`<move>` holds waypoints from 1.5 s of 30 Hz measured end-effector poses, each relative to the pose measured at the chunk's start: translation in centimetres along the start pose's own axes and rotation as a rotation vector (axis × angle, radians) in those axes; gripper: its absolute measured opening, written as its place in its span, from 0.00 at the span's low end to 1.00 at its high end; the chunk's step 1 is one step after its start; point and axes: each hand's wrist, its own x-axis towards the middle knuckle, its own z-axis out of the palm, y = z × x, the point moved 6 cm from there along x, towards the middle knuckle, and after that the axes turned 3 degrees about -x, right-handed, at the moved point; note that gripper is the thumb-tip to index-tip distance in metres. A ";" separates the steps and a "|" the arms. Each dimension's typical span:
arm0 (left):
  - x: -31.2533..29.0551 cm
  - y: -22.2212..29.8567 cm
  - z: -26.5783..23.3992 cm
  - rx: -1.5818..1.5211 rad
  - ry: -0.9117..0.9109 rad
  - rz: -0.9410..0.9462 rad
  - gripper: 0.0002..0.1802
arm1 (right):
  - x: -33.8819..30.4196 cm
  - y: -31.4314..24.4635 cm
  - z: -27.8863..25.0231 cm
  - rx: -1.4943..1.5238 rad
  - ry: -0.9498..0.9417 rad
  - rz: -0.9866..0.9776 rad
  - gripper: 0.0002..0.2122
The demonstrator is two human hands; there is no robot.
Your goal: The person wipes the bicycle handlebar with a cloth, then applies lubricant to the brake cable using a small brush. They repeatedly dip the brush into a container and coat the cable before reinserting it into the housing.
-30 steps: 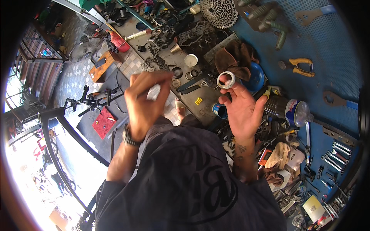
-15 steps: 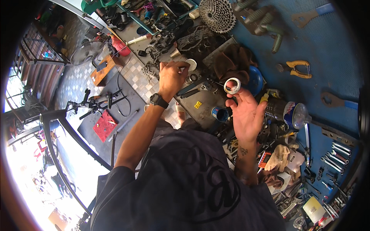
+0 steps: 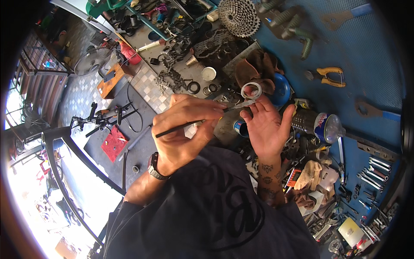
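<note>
My left hand (image 3: 185, 125), with a dark watch at the wrist, pinches a slim dark-handled tool (image 3: 181, 127) with a flat, pale tip. That tip reaches a shiny metal ring (image 3: 250, 97) at the fingertips of my right hand (image 3: 268, 129). One right fingertip shows through the ring, while the palm faces up and the thumb stands apart. Whether the tip touches the ring is hard to tell. Beyond my hands sits a small round tin (image 3: 208, 74) with pale contents, beside dark rings (image 3: 193, 88) on the bench.
Brown cloth or gloves (image 3: 257, 69) and a blue bowl (image 3: 282, 90) lie past the ring. A cassette (image 3: 238, 17), yellow-handled pliers (image 3: 331, 77) and a plastic bottle (image 3: 330, 129) are at the right. A bicycle frame (image 3: 86, 162) stands at the left.
My left hand has come back from beside the tin toward the ring, now with the slim tool plainly in view. My right hand still bears the ring at its fingertips.
</note>
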 end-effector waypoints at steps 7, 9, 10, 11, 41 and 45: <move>-0.3 -0.1 -0.7 0.123 0.001 0.030 0.13 | 0.4 0.7 0.9 0.013 -0.017 0.016 0.41; -0.5 -0.3 -1.2 0.162 0.004 0.034 0.14 | 0.3 0.7 1.0 0.018 -0.032 0.021 0.42; -0.5 -0.3 -1.5 0.181 0.012 0.034 0.14 | 0.3 0.7 1.1 0.027 -0.042 0.022 0.42; -0.5 -0.4 -1.8 0.198 0.021 0.039 0.14 | 0.3 0.8 1.1 0.033 -0.047 0.026 0.42; -0.5 1.6 -0.9 0.240 -0.051 0.105 0.16 | 0.3 1.0 1.5 -0.170 -0.036 -0.048 0.42; -0.7 1.1 -1.6 0.308 -0.050 0.084 0.16 | 0.3 0.7 1.7 -0.105 -0.043 -0.030 0.42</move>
